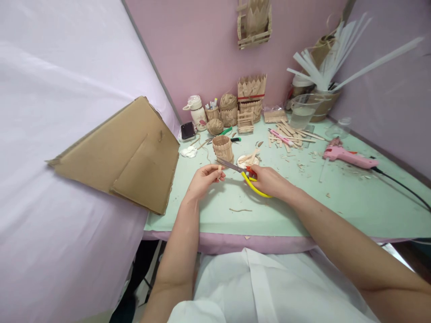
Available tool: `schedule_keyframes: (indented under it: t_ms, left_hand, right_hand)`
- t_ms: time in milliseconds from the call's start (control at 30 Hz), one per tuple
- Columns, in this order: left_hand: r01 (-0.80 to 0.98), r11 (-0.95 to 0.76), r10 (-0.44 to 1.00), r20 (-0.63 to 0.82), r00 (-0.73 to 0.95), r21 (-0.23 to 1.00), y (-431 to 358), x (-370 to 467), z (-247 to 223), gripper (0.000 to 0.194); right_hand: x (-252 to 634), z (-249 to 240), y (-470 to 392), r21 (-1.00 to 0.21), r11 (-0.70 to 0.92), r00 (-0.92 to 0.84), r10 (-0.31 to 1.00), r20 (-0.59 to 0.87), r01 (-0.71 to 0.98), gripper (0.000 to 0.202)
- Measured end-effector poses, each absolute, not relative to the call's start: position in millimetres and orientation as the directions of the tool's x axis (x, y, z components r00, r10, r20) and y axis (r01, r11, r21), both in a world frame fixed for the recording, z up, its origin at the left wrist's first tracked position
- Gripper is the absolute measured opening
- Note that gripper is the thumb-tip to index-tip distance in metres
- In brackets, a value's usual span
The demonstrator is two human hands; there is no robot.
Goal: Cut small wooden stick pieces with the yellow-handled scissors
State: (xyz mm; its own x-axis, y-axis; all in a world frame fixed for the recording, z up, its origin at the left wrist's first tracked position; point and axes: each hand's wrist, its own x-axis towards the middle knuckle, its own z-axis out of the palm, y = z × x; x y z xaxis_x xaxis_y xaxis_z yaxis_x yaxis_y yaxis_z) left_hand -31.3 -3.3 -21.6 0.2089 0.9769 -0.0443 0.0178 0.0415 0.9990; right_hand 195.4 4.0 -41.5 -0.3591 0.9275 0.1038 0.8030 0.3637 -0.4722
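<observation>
For a clean snip, the left hand (208,180) – pinching a small wooden piece (220,172) on the near side of the slatted cup (222,149) – should angle its grip clear of the scissors (235,168) clasped in the right hand (267,179).

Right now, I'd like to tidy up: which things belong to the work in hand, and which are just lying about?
In use or probably needed:
scissors, right hand
small wood piece, left hand
stick-covered cup
glue gun

Apparently just lying about:
phone
white bottle
cardboard panel
</observation>
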Motion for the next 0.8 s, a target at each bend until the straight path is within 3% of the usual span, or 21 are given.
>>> schedule_keyframes:
  t_ms: [167, 300, 800]
  left_hand:
    - [0.002, 0.068, 0.982, -0.067, 0.177, 0.998, -4.1, -30.0, -21.2, 0.032]
    - [-0.014, 0.078, 0.983, -0.074, 0.165, 0.997, -4.8, -29.2, -20.6, 0.033]
    - [-0.045, 0.015, 0.992, -0.009, 0.124, 0.999, -8.8, -26.4, -13.7, 0.021]
  right_hand:
    - [194.1, -40.0, 1.0, -0.531, 0.391, -0.362, 0.918, 0.165, 0.752, 0.012]
    - [192.1, -39.3, 0.1, -0.59, 0.43, -0.335, 0.903, 0.269, 0.683, 0.023]
    - [187.4, -39.7, -6.5, -0.569, 0.57, -0.385, 0.821, 0.421, 0.593, 0.024]
